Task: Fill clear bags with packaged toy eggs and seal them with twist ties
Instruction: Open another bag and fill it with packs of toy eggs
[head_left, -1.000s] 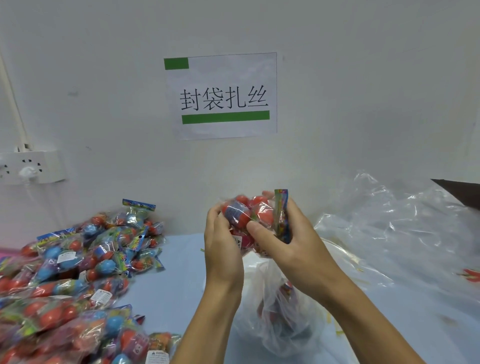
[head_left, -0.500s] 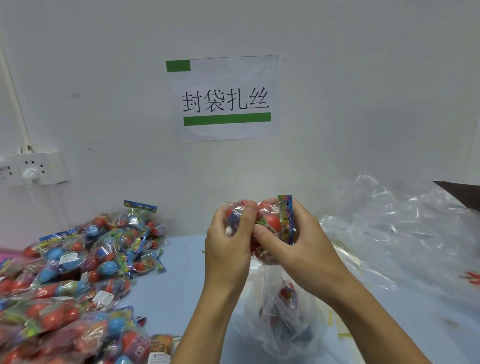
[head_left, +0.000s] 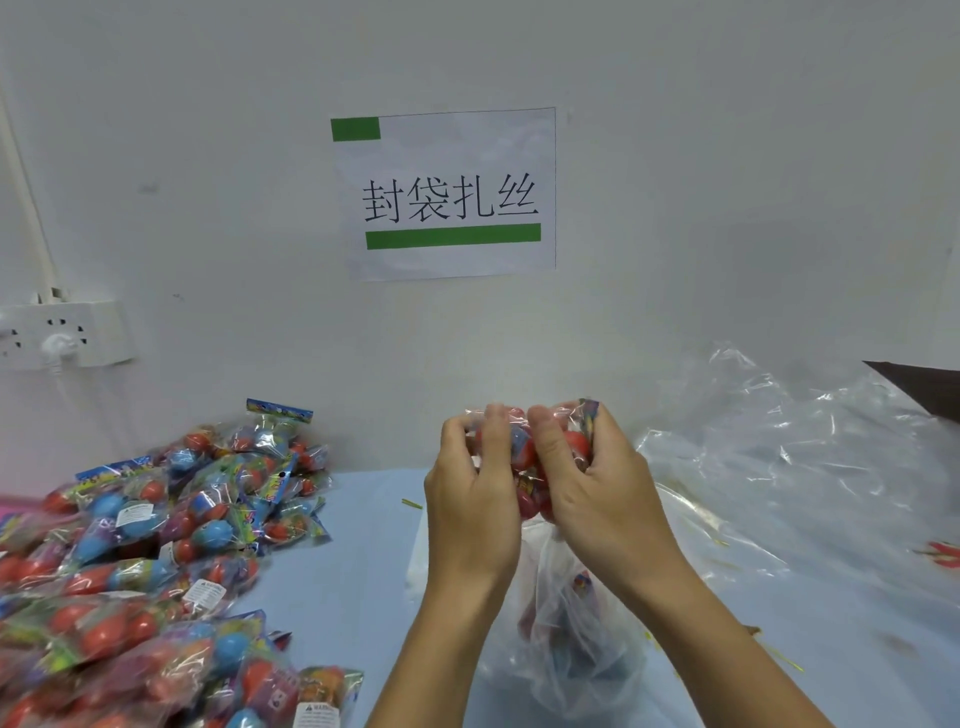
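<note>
Both hands grip one packet of toy eggs (head_left: 524, 457), red and blue eggs in crinkly film with a colourful header card, held up over a clear bag (head_left: 571, 639). My left hand (head_left: 470, 499) curls round the packet's left side. My right hand (head_left: 597, 483) wraps its right side, thumb on the front. The clear bag hangs beneath the hands above the light blue table (head_left: 353, 582) and holds a few egg packets, blurred through the plastic.
A big heap of egg packets (head_left: 156, 561) covers the table's left side. Crumpled clear bags (head_left: 789, 467) pile up at the right. Thin yellow-green twist ties (head_left: 413, 503) lie scattered on the table. A wall socket (head_left: 57, 332) and a paper sign (head_left: 447, 195) are on the wall.
The fingers of both hands have closed further round the packet, squeezing it together. The hands have sunk slightly toward the bag's mouth.
</note>
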